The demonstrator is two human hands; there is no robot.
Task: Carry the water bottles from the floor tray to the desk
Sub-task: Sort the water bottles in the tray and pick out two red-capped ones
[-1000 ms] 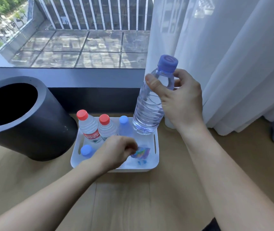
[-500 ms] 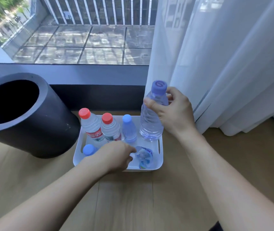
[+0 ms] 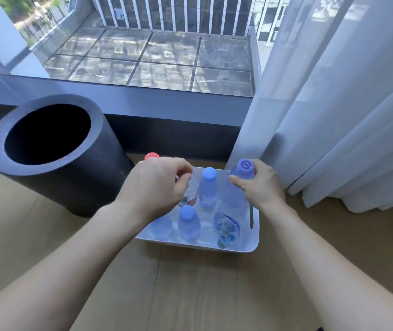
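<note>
Grip matters most at this step, since both hands hold bottles inside the white tray (image 3: pixel 255 244) on the wooden floor (image 3: pixel 190 295). The right hand (image 3: pixel 257 187) wraps thumb and fingers round the neck of the tall purple-capped bottle (image 3: pixel 245 166), which stands upright in the tray's back right corner, just beside the curtain (image 3: pixel 333 139). The left hand (image 3: pixel 157 187) curls over the top of a red-capped bottle (image 3: pixel 191 190) at the back left, hiding most of its cap. A second red cap (image 3: pixel 151 156) peeks out behind the knuckles. Between the 2 hands stands a small blue-capped bottle (image 3: pixel 208 185), with a second blue-capped bottle (image 3: pixel 189 223) in front of it and a labelled bottle (image 3: pixel 226 230) at the front right.

To lift well, each bottle should probably rise straight up until its base clears the tray wall, so the close-packed neighbours are not tipped. The necks are slim and the bottles look full, so a firm hold under the cap collar seems wise. The black bin (image 3: pixel 71 177) stands near the tray's left side, so the left arm needs care swinging out. No desk surface is in view.
</note>
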